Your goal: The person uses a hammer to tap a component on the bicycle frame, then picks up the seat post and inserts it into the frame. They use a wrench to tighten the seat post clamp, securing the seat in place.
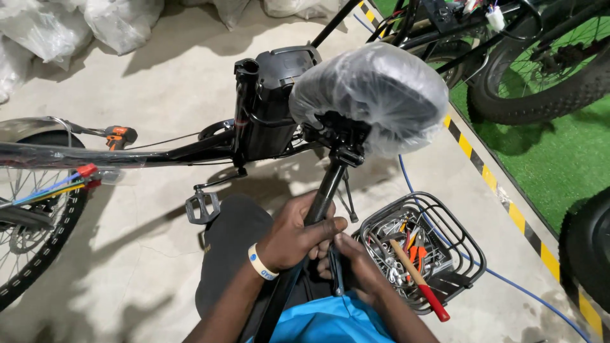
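A bicycle saddle (372,95) wrapped in clear plastic sits on top of a black seat post (325,190). My left hand (295,238) is closed around the lower part of that post; a white and blue band is on its wrist. My right hand (356,263) is just below and to the right of it, gripping a dark slim tool (335,273) against the post's base. The black bicycle frame (190,151) with a dark battery box (279,95) lies across the floor in front of me.
A black wire basket (467,244) at right holds several tools, among them a hammer (419,276) with a red grip. A rear wheel (32,228) is at left, a pedal (202,206) near my knee. A yellow-black striped line (502,197) borders green turf with other bikes' tyres (540,82).
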